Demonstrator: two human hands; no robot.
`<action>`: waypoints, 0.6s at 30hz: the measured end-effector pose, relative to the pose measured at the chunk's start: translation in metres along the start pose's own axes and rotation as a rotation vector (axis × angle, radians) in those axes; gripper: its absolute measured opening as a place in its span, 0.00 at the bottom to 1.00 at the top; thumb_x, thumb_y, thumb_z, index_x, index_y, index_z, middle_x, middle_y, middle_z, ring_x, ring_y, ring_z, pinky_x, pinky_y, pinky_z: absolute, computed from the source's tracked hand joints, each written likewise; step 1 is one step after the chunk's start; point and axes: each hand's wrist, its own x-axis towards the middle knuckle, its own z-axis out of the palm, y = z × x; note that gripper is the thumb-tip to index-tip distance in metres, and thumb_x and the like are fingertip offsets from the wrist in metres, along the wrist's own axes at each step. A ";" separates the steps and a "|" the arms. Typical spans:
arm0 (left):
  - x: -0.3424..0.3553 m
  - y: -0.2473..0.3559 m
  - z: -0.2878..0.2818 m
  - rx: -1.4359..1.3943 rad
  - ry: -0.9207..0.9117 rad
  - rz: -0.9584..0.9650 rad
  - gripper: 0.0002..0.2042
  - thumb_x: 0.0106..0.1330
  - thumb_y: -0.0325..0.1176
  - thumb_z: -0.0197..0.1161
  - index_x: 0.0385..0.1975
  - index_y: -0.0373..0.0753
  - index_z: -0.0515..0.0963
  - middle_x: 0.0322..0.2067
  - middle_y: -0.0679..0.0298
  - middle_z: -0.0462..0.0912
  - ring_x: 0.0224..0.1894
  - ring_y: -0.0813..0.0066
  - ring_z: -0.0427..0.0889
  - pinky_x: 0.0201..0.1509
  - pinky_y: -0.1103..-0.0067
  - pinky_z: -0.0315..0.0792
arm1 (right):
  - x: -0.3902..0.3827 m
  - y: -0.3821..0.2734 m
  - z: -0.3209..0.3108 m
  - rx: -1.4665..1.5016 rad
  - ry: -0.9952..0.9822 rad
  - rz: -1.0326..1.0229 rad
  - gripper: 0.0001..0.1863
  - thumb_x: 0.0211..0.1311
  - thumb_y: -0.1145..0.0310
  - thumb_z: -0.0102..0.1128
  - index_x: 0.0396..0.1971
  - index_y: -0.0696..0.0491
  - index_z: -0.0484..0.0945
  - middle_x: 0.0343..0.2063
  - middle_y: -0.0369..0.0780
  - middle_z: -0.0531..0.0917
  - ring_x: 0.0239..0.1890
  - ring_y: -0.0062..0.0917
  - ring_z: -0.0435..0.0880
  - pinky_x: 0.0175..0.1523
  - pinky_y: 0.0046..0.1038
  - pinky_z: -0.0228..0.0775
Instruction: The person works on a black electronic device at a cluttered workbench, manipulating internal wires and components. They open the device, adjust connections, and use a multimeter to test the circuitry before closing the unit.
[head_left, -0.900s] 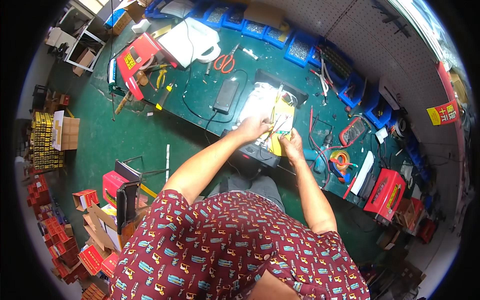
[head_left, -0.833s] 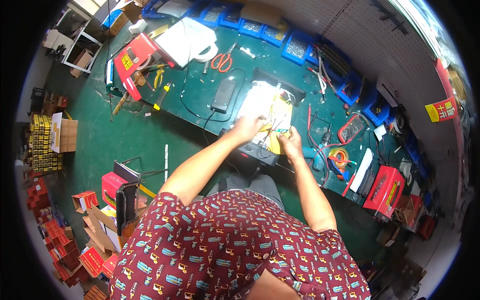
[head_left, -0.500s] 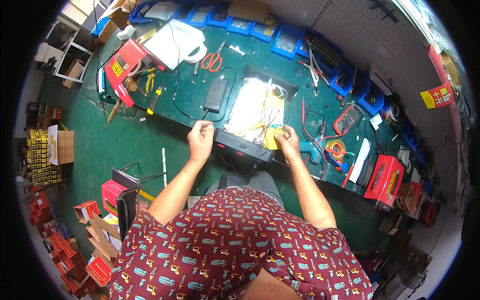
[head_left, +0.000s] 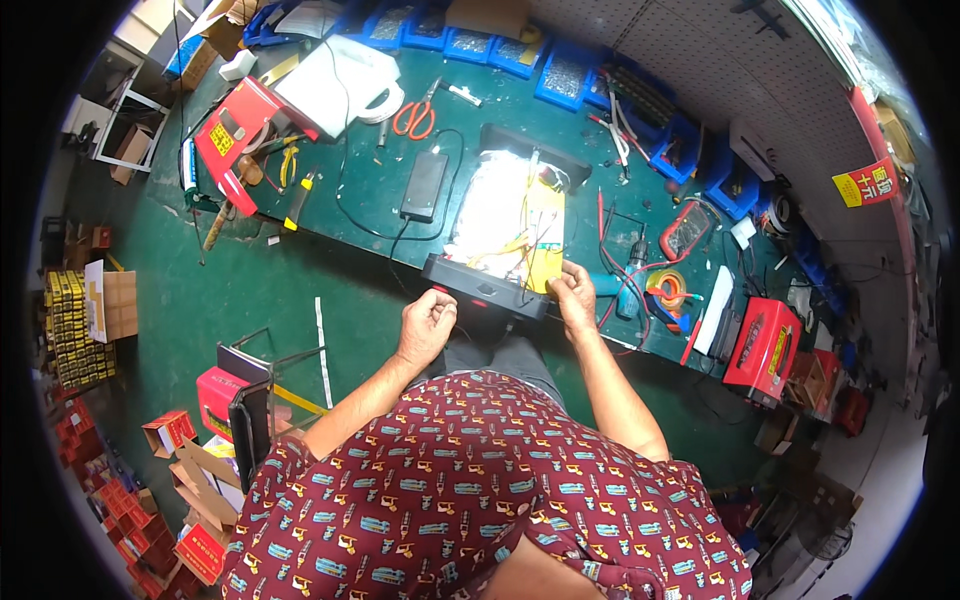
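From where I stand, the open case (head_left: 487, 286) sits at the near edge of the bench (head_left: 300, 222), its front panel seeming to jut a little past it, so a hard push down on that panel could tip it toward the person's lap. The left hand (head_left: 428, 325) is at the panel's left end, by a red button, fingers curled in and tips drawn together; whether anything thin is between them I can't tell. The right hand (head_left: 573, 297) has its thumb at the near right corner of the yellow sheet (head_left: 549, 222), fingers bent behind; I can't tell whether it pinches the sheet or merely rests there. Loose wires (head_left: 515, 247) straggle over the glaring white inside, and a careless tug might pull one free or trap it under an edge. The adapter (head_left: 425, 187) trails its cord over the bench edge, where the left forearm could snag it; the red leads (head_left: 604, 250) loop near enough to the right hand to catch likewise. The panel looks like dull black plastic, long and boxy; the sheet is flat and smooth-looking, the adapter a matte slab, the drill (head_left: 628, 297) teal and rounded, the green bench top scuffed.
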 end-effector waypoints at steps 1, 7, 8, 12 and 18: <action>0.003 -0.001 -0.001 -0.005 0.001 0.017 0.02 0.65 0.25 0.62 0.33 0.33 0.79 0.23 0.71 0.78 0.25 0.89 0.72 0.30 0.85 0.70 | 0.001 -0.001 0.000 -0.007 0.002 -0.008 0.27 0.60 0.78 0.58 0.61 0.63 0.66 0.47 0.46 0.83 0.46 0.25 0.83 0.52 0.25 0.76; 0.019 0.015 -0.005 -0.046 -0.007 0.032 0.04 0.67 0.24 0.62 0.37 0.31 0.80 0.23 0.72 0.79 0.25 0.89 0.72 0.30 0.85 0.71 | 0.000 -0.003 0.003 -0.041 0.014 -0.036 0.26 0.62 0.76 0.57 0.60 0.63 0.67 0.46 0.44 0.84 0.45 0.25 0.83 0.52 0.27 0.76; 0.021 0.016 -0.004 -0.041 -0.007 0.040 0.04 0.67 0.24 0.62 0.37 0.31 0.80 0.23 0.72 0.79 0.25 0.89 0.72 0.30 0.85 0.71 | 0.000 -0.003 0.003 -0.038 0.018 -0.038 0.26 0.62 0.77 0.57 0.60 0.62 0.67 0.46 0.44 0.84 0.45 0.25 0.83 0.52 0.27 0.76; 0.024 0.020 -0.002 -0.046 -0.017 0.048 0.05 0.67 0.24 0.62 0.38 0.31 0.80 0.24 0.71 0.79 0.25 0.89 0.72 0.30 0.85 0.70 | -0.001 -0.001 0.005 -0.050 0.033 -0.038 0.26 0.62 0.77 0.57 0.61 0.62 0.66 0.46 0.44 0.84 0.46 0.25 0.83 0.52 0.27 0.76; 0.020 0.018 0.002 -0.043 -0.033 0.055 0.05 0.67 0.24 0.62 0.38 0.31 0.80 0.24 0.71 0.79 0.25 0.89 0.73 0.31 0.85 0.71 | -0.003 -0.001 0.005 -0.034 0.044 -0.037 0.29 0.59 0.78 0.59 0.62 0.63 0.66 0.46 0.46 0.84 0.46 0.25 0.83 0.52 0.26 0.75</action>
